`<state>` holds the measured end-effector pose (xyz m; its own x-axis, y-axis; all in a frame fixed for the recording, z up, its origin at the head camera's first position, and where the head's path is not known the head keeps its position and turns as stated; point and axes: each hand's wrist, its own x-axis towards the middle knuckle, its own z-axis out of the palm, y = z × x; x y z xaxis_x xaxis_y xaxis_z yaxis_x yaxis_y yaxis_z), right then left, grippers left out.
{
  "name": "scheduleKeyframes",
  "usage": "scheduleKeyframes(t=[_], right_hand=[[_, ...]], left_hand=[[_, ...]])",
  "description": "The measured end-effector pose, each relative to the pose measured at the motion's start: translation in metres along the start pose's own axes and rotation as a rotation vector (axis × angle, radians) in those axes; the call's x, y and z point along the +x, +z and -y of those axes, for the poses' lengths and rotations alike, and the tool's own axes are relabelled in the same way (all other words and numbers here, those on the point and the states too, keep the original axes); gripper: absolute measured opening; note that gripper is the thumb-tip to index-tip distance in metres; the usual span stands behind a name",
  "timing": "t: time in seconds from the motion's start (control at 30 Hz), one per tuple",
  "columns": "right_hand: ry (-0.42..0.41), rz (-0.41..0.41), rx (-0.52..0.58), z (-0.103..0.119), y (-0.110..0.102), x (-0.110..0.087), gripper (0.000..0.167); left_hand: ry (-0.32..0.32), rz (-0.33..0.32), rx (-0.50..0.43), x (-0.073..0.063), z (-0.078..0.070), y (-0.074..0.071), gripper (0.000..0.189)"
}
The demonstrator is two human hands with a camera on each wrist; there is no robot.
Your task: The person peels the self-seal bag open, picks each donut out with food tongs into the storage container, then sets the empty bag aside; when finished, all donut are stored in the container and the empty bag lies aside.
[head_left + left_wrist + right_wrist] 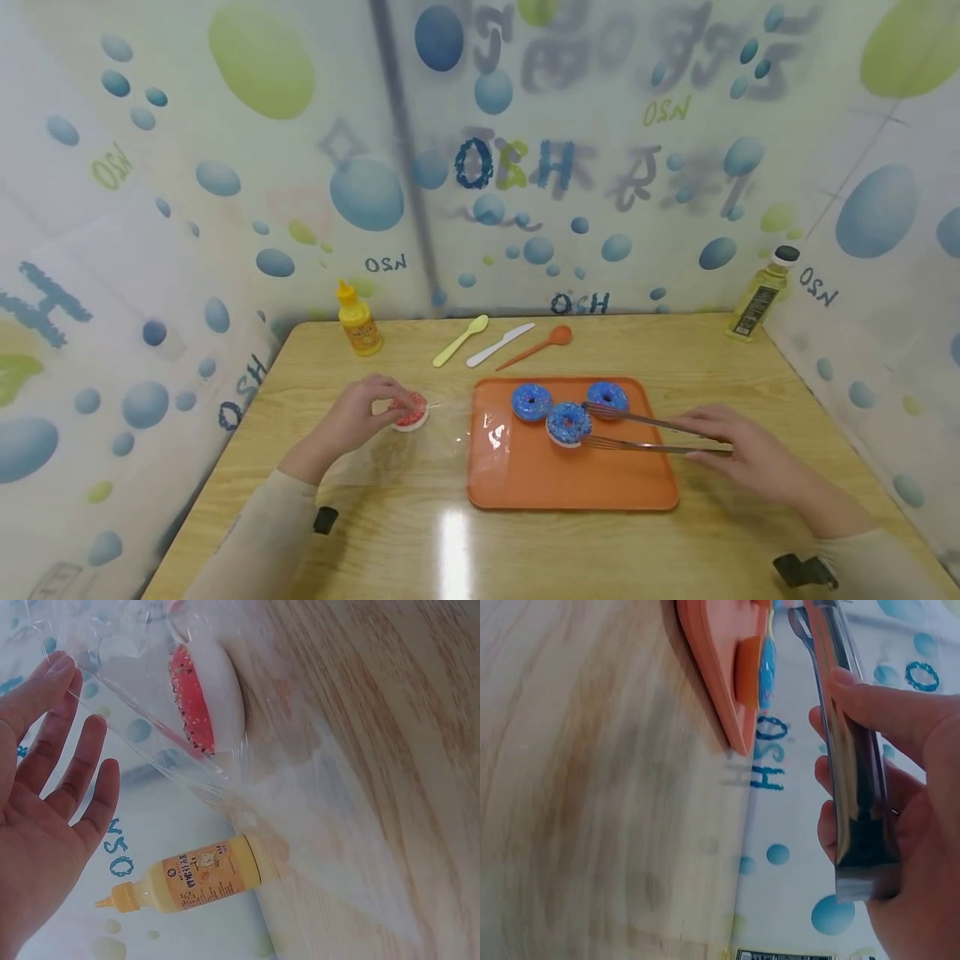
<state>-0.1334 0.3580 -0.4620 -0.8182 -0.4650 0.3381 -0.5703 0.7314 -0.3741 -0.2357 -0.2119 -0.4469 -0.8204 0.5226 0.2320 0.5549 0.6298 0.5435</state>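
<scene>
A clear plastic bag [322, 795] lies over the table's left part and laps onto the tray. My left hand [356, 421] pinches its raised edge between thumb and forefinger. Inside or under this film sits a doughnut with red sprinkled icing [196, 701], just beyond the fingers. With my right hand [761, 462] I grip metal tongs [851, 787], their arms spread. The tong tips reach the right side of the front blue-iced doughnut [567, 433]; whether they touch it I cannot tell. Two more blue doughnuts [531, 402] sit behind it on the orange tray [585, 487].
At the back lie a yellow spoon [459, 342], a white knife [500, 345] and an orange spoon [555, 337]. A yellow squeeze bottle [361, 325] stands back left, an oil bottle [759, 300] back right. Patterned walls border the wooden table [360, 533].
</scene>
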Motion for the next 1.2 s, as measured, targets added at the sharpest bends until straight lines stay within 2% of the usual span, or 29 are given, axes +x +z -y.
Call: scheduleKeyframes(t=[0.2,0.37,0.57,1.0,1.2], right_hand=[[-0.03,0.025,0.041,-0.016,-0.012,-0.009,0.056],[-0.021,0.013,-0.004,-0.028,-0.023,-0.02,0.057],[-0.028,0.052,-0.031,-0.038,-0.035,-0.029,0.06],[-0.057,0.083,0.025,-0.054,-0.03,-0.035,0.057],[-0.06,0.099,0.048,-0.059,-0.026,-0.039,0.058]], left_hand=[[0.005,0.005,0.011,0.0,-0.002,0.001,0.017],[0.01,0.005,0.018,0.0,-0.002,0.001,0.018],[0.009,0.01,0.002,0.002,-0.003,-0.001,0.016],[-0.011,0.015,0.018,0.001,-0.004,-0.001,0.016],[0.009,0.005,0.024,0.001,-0.007,-0.002,0.017]])
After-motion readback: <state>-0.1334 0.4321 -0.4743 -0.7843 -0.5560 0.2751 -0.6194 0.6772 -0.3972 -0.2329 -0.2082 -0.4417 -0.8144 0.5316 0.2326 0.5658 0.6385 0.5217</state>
